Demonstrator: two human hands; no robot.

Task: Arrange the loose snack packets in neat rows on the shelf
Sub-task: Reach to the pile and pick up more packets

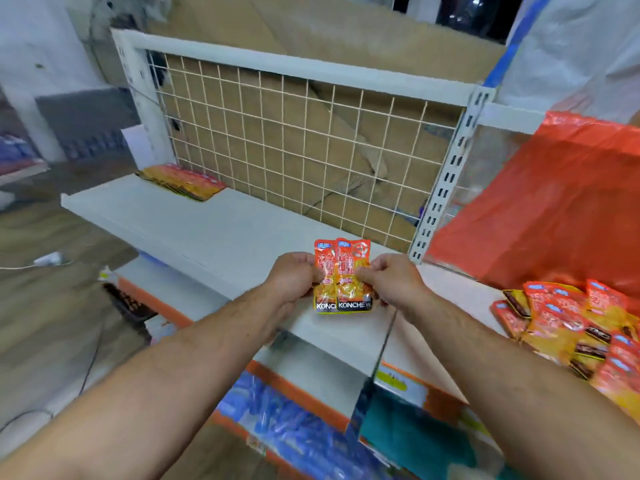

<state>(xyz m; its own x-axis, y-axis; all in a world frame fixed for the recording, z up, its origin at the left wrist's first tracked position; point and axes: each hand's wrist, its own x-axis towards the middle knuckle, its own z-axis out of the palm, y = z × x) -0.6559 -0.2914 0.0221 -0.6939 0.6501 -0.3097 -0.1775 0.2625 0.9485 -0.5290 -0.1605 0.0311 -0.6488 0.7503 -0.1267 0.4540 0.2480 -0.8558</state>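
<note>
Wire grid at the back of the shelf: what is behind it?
Behind the wire grid are brown cardboard sheets, overlapping and creased. Whatever lies beyond the cardboard is covered and cannot be seen.

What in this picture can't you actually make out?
- Held packets: head view, how many there are; they overlap, and the left hand and right hand cover the sides.
- Loose pile: cut off by the right edge.
- Far stack: too blurred to count.
</note>
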